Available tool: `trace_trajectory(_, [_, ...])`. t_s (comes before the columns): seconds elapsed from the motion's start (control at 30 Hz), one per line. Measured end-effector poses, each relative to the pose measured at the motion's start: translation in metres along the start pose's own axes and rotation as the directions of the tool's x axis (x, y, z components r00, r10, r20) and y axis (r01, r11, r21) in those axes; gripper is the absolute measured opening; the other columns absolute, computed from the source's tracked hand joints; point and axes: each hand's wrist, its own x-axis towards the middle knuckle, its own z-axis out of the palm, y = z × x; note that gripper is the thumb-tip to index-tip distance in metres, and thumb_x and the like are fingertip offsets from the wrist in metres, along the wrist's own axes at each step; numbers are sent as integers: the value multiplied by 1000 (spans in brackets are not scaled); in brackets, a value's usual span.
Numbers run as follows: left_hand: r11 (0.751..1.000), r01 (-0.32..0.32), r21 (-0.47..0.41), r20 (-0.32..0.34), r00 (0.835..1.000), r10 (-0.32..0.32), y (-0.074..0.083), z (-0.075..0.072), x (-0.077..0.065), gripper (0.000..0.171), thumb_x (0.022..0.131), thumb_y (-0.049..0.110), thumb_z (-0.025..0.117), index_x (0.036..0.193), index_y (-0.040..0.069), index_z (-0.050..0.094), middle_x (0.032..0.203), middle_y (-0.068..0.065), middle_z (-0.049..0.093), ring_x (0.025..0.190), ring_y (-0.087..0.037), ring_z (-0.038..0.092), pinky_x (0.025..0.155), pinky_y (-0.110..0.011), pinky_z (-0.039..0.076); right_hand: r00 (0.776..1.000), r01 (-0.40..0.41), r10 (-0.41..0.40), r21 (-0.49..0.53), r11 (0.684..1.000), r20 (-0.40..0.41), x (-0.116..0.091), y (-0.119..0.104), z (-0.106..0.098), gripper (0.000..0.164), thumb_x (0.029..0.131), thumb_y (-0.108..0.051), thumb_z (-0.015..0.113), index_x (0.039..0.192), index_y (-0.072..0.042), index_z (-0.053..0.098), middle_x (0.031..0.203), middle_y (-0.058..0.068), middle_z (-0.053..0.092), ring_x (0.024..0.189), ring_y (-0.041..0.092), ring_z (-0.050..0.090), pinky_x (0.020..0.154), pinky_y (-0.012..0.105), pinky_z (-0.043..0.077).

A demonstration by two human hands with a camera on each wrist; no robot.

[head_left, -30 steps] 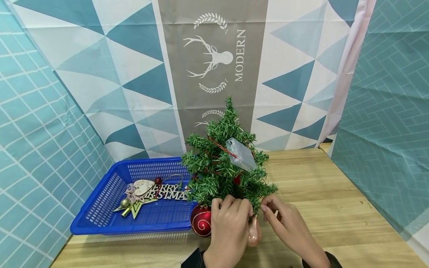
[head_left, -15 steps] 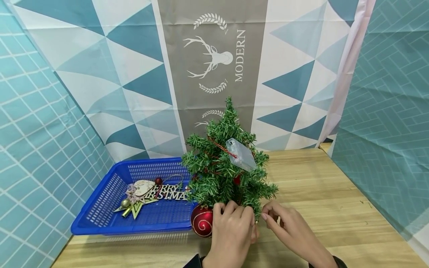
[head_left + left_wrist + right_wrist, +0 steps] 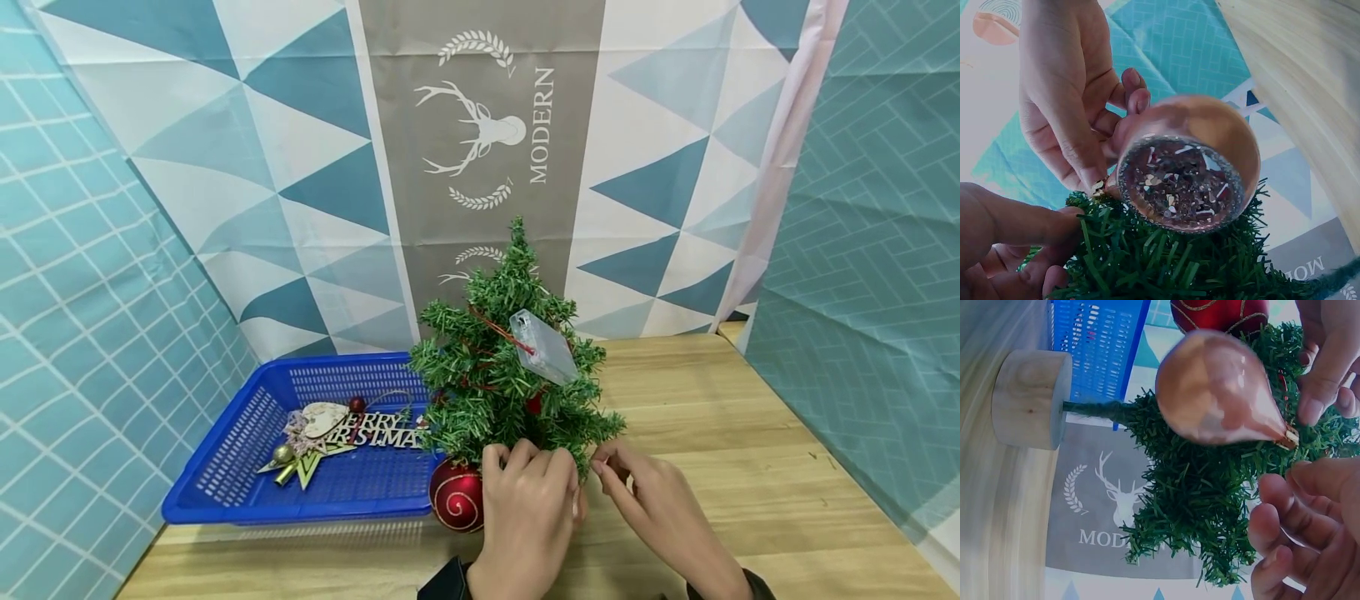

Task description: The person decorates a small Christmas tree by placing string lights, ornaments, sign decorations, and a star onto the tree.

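Observation:
A small green artificial Christmas tree [image 3: 517,358] stands between my hands. My left hand [image 3: 528,508], fingers curled, grips a lower branch at the front. To the right, my right hand [image 3: 660,504] pinches with thumb and forefinger by the gold cap [image 3: 1291,436] of a pink drop-shaped ornament [image 3: 1210,387], apparently at its hanging loop; the fingertip contact is too small to be sure. Glitter fills the ornament's open hollow, visible in the left wrist view. From above, my left hand mostly hides the ornament. Beside that hand hangs a red bauble [image 3: 457,496] with a gold swirl.
A blue basket [image 3: 217,446] behind and left holds a Merry Christmas sign [image 3: 382,432], a gold star [image 3: 306,465] and other ornaments. On the tree sits a clear plastic box [image 3: 545,348] with a red wire. Its round wooden base [image 3: 1029,400] rests on the wooden table [image 3: 750,467].
The pink ornament, visible below the branch a second ago, is now mostly hidden behind my left hand. Both hands dipped slightly, then rose, staying at the same branch. The head view shifted slightly.

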Motion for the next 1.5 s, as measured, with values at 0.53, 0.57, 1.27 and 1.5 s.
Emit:
trace_trajectory(0.53, [1000,9,-23,56,998,-8,-5,2,-5,20,83,11,55,69,24,49,56,11,43,63,-10,39,67,-32,18,987,-88,78,65,994,143,2,0,0,10,92,-24,47,87,-31,51,67,-19,49,53,-2,42,46,18,34])
trace_trajectory(0.57, [1000,-1,-24,63,998,2,-5,2,-5,21,83,10,55,68,24,49,55,12,42,62,-9,39,67,-32,19,986,-76,64,72,994,157,2,1,-1,9,92,-24,47,87,-30,52,66,-18,49,52,-2,42,45,18,35])
trace_trajectory(1.27, [997,77,-12,18,997,-77,-7,5,1,19,75,8,59,68,22,49,55,11,44,59,-11,42,64,-31,21,994,-106,97,180,978,55,12,-3,6,11,90,-16,49,89,-27,53,65,-15,51,52,0,44,48,20,39])
trace_trajectory(1.5, [998,58,28,61,996,-60,-12,5,-7,19,79,12,59,68,23,48,57,11,44,64,-11,42,66,-33,20,996,-68,59,138,988,63,10,0,11,17,84,-9,57,86,-26,57,64,-18,50,54,-3,45,48,18,40])
